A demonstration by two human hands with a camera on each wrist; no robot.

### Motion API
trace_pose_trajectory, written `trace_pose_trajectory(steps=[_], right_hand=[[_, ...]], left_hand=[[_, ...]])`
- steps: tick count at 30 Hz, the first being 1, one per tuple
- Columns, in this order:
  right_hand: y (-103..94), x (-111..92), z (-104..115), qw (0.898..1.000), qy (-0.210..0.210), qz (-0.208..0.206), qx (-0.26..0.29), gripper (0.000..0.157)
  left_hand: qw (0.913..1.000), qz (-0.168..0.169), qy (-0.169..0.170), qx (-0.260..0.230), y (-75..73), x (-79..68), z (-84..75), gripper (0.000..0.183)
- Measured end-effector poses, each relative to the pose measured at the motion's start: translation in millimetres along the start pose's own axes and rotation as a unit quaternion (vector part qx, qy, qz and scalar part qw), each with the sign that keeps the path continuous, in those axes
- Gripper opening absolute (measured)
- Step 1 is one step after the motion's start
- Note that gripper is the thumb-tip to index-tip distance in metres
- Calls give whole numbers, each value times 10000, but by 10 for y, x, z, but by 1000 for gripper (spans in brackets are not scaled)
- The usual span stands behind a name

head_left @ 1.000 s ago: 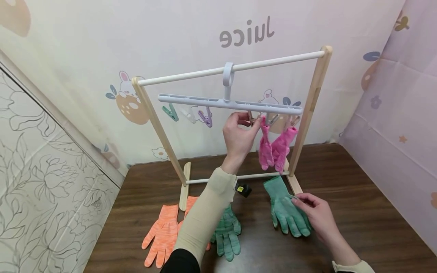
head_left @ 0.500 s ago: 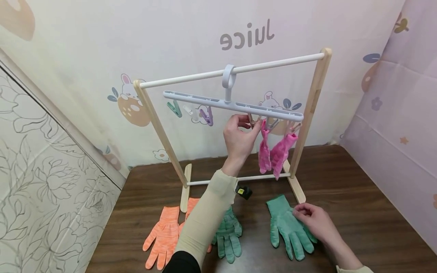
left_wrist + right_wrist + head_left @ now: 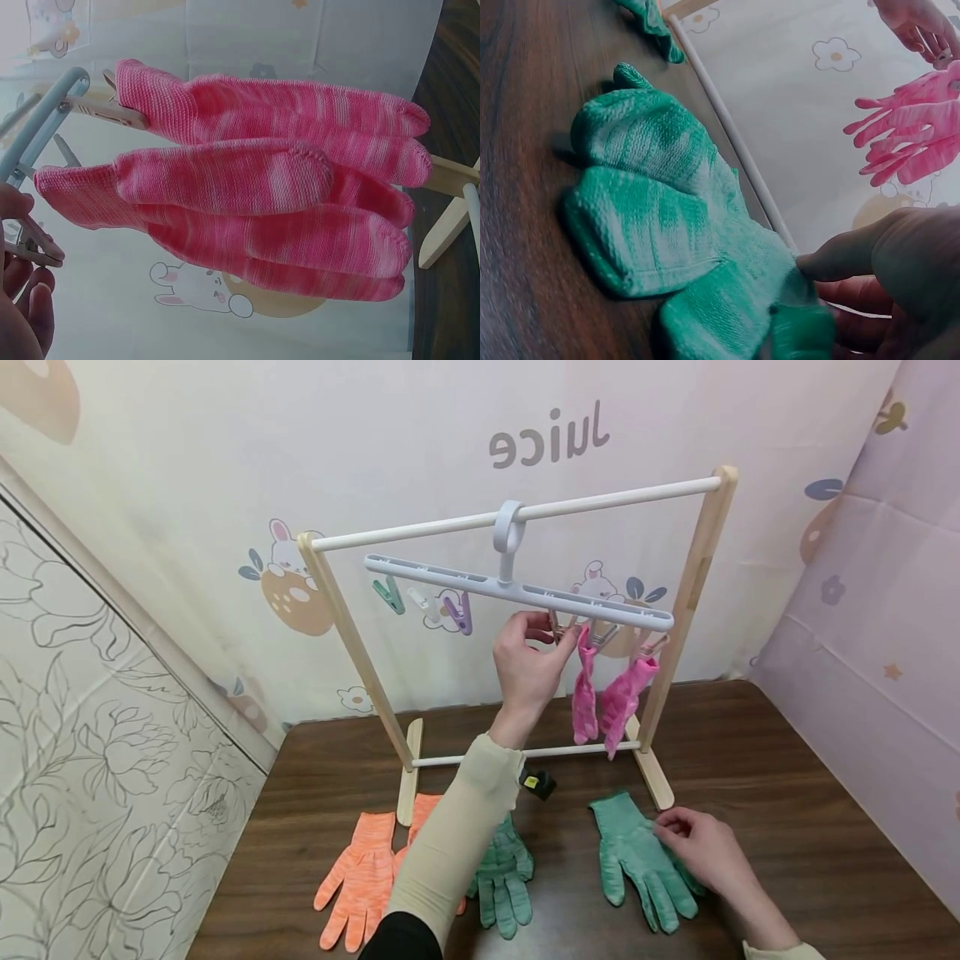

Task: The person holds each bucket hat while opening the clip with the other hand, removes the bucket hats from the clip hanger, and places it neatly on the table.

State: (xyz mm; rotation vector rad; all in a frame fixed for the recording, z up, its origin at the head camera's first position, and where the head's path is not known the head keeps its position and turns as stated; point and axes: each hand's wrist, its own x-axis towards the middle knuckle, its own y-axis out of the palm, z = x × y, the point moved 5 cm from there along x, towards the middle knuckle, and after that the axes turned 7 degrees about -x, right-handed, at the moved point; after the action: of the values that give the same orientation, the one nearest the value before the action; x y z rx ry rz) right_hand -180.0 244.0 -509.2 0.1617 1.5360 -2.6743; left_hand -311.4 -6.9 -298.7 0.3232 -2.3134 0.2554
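My left hand (image 3: 528, 664) is raised to the pale blue hanger (image 3: 468, 583), where it pinches a pinkish-brown clothespin (image 3: 34, 244). Beside it, two pink knit gloves (image 3: 247, 199) hang by their cuffs from other clips, fingers down. My right hand (image 3: 705, 847) is low on the right and pinches the edge of a green glove (image 3: 705, 210) between thumb and fingers. That glove lies palm-flat near the tabletop, its cuff toward the rack. Part of a second green glove (image 3: 504, 881) is hidden by my left sleeve.
The hanger hooks over the white bar (image 3: 405, 531) of a wooden stand (image 3: 705, 552). Green, white and purple clothespins (image 3: 459, 612) dangle on its left half. Orange gloves (image 3: 358, 881) lie front left, and a small black object (image 3: 538, 783) sits by the stand's lower rail.
My right hand has drawn the green glove slightly toward the front of the table. The hanger has turned a little and the pink gloves have swung. My left hand keeps its pinch.
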Motion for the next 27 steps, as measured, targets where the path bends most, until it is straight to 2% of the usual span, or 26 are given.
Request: trace_pose_trajectory(steps=[6, 16, 22, 27], right_hand=[[-27, -6, -9, 10000, 72, -7, 11, 15], [-127, 9, 77, 9996, -42, -258, -53, 20], [-232, -5, 172, 9981, -97, -600, 70, 27], [-325, -49, 297, 9940, -175, -1042, 266, 30]], left_hand=[[10000, 49, -62, -21, -9, -18, 14, 33], [9997, 53, -181, -144, -59, -73, 44, 34], [9998, 14, -166, -145, -87, -91, 62, 33], [9999, -68, -120, -64, -122, -125, 64, 30]])
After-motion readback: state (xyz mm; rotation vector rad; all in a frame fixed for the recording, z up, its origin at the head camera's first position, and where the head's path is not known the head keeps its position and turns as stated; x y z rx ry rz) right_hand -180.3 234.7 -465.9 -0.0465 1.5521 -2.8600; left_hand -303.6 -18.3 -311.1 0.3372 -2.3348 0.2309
